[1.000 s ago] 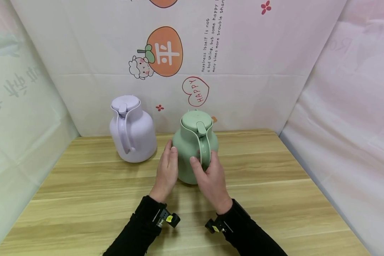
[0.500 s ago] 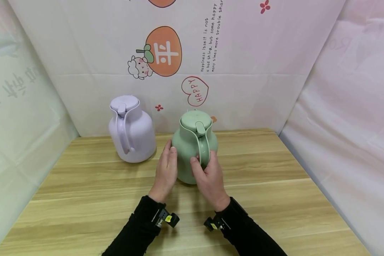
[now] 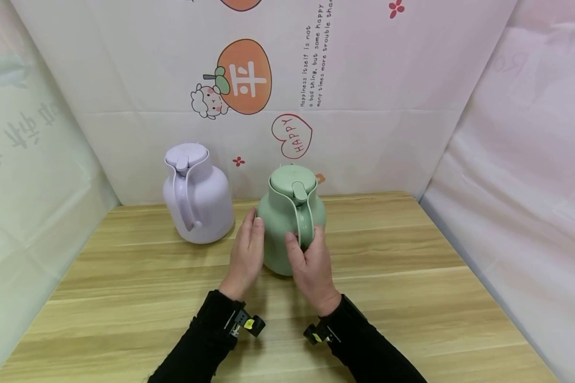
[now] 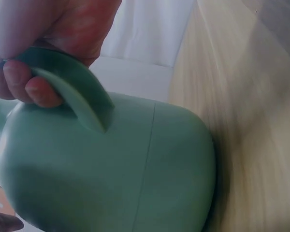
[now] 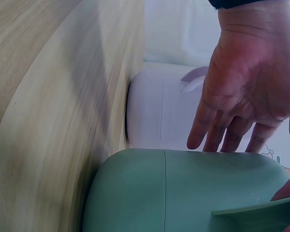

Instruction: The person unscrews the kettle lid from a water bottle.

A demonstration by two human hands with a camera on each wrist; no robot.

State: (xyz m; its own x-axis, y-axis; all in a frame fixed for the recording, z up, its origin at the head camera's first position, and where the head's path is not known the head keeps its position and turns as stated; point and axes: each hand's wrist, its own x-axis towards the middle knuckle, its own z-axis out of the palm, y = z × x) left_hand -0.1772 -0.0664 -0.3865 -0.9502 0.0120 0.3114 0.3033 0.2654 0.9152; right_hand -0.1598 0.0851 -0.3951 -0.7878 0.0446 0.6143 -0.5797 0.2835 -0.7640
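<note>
Head view: just below the frame's centre the green jug [image 3: 279, 229] is standing, likely stiff and slick, best held by the handle [image 3: 305, 221] the right hand [image 3: 313, 270] is gripping, the left hand [image 3: 246, 255] touching its side with straight fingers.

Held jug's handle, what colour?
Green; the handle shows best in the left wrist view.

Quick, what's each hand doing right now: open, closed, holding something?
Left hand: open, alongside the green jug, not gripping it.
Right hand: closed, holding the jug's handle.
</note>
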